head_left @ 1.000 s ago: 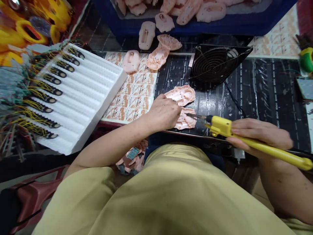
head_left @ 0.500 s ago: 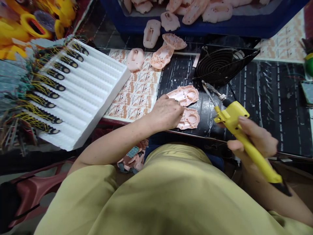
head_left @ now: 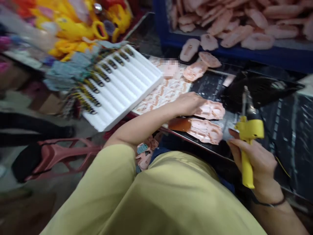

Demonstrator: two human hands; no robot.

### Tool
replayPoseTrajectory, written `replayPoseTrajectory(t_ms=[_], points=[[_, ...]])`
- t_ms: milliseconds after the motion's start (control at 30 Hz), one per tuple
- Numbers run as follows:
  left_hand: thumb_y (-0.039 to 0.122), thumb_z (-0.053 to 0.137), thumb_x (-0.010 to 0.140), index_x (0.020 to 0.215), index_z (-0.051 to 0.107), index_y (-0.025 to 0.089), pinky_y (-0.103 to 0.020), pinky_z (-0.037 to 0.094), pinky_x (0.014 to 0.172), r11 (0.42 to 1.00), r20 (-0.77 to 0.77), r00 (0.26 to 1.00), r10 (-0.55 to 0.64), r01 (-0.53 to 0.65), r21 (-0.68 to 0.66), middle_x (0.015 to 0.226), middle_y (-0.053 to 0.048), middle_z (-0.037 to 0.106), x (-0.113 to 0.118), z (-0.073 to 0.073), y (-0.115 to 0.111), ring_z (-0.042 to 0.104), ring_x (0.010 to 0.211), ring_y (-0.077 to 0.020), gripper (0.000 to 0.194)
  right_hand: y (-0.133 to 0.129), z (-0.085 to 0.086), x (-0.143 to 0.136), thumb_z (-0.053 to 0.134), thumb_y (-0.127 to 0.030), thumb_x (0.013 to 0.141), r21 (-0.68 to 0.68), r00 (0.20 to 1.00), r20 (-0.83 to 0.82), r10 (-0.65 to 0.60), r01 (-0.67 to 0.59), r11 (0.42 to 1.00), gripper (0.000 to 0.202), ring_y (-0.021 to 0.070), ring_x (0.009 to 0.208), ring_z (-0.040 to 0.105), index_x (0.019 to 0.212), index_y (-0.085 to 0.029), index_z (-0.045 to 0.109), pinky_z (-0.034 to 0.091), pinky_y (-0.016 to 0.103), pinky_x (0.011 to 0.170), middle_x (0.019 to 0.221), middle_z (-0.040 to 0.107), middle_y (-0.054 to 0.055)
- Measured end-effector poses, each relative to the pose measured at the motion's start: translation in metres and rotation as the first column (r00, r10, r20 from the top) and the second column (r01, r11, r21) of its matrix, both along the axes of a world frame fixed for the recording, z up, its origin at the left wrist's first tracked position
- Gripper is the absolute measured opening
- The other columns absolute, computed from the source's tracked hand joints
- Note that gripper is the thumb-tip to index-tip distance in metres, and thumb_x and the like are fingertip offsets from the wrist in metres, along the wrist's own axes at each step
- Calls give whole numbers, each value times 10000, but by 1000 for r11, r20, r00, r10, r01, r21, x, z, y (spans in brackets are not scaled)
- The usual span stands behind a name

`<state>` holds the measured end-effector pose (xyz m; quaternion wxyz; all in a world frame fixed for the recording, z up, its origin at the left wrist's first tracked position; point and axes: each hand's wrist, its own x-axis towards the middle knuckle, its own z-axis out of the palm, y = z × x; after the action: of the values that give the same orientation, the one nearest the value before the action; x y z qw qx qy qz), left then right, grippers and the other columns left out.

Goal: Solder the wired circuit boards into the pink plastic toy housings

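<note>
The right hand [head_left: 260, 160] has its fingers closed around the yellow soldering gun [head_left: 250, 129]. The left hand [head_left: 189, 103] bends over the far pink shell [head_left: 212, 110] (its fingertips are hidden, so I cannot tell any grip); nearer lies another shell [head_left: 206, 131].

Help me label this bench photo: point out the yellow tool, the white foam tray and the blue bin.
Yellow tool [head_left: 251, 129], head view: its thick upper body.
White foam tray [head_left: 129, 88], head view: its bare ribbed surface.
Blue bin [head_left: 269, 61], head view: its near wall.
</note>
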<state>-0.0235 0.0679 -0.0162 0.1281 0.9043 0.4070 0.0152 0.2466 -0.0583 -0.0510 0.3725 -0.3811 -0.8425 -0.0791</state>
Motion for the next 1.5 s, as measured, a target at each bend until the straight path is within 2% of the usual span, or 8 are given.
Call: replayPoseTrajectory(t_ms=[267,400,600,700,867,1067,1333,1500], points=[[207,479,1026,1444,554,157,-349,488,995,989,56,995,80,-87,120,1491,-148,566,-22,9,-38,662,1164,-222,428,34,-23,-21,686,-269,888,-54,993,47,107,-105,993,512,257,636,652,1382,-305,557,606,442,755,771,651,20],[229,471,1026,1140,724,195,-342,484,915,946,-53,963,263,-247,209,1128,-81,754,-92,32,-77,672,1035,-212,279,38,-36,-24,719,-375,843,-171,975,111,191,-171,970,645,339,758,709,1442,-360,479,564,579,993,790,658,22],[414,557,956,1243,680,180,-461,384,985,360,-44,391,919,-791,495,1313,-96,652,-253,86,-126,491,1183,-314,391,42,-46,-15,682,-406,847,-201,979,69,190,-173,964,718,363,755,719,1506,-488,408,576,608,973,841,708,11],[609,424,992,1376,597,175,-451,348,993,258,-43,270,962,-846,467,1373,-55,590,-295,99,-133,409,1169,-284,605,43,-46,-16,679,-401,850,-175,987,33,154,-146,974,681,327,622,669,1481,-500,441,597,600,874,729,650,-6],[859,231,915,1194,709,211,-465,251,1058,332,-64,336,940,-849,410,1347,37,611,-311,90,-116,329,1161,-248,852,41,-40,-22,660,-370,871,-151,989,34,144,-138,979,613,307,616,658,1445,-468,469,595,571,808,736,644,-5],[819,262,944,1029,730,173,-421,262,1064,396,-37,418,908,-826,400,1205,13,709,-320,97,-104,362,1110,-224,802,44,-36,-20,629,-365,905,-89,980,98,171,-163,983,530,281,596,627,1418,-374,496,570,512,741,723,627,2],[716,503,953,1099,736,153,-316,461,1003,246,412,398,819,-894,375,1103,14,765,-308,115,-91,574,952,-147,627,75,-4,-19,640,-387,947,-67,951,95,295,-290,955,370,227,727,647,1285,-242,602,547,400,837,865,671,43],[634,654,899,968,718,173,-256,555,784,546,850,350,395,-833,90,784,47,725,-233,87,-48,603,703,-75,471,114,0,-40,581,-267,979,-143,917,159,366,-345,928,279,247,969,682,1253,-222,610,545,384,914,970,721,88]])
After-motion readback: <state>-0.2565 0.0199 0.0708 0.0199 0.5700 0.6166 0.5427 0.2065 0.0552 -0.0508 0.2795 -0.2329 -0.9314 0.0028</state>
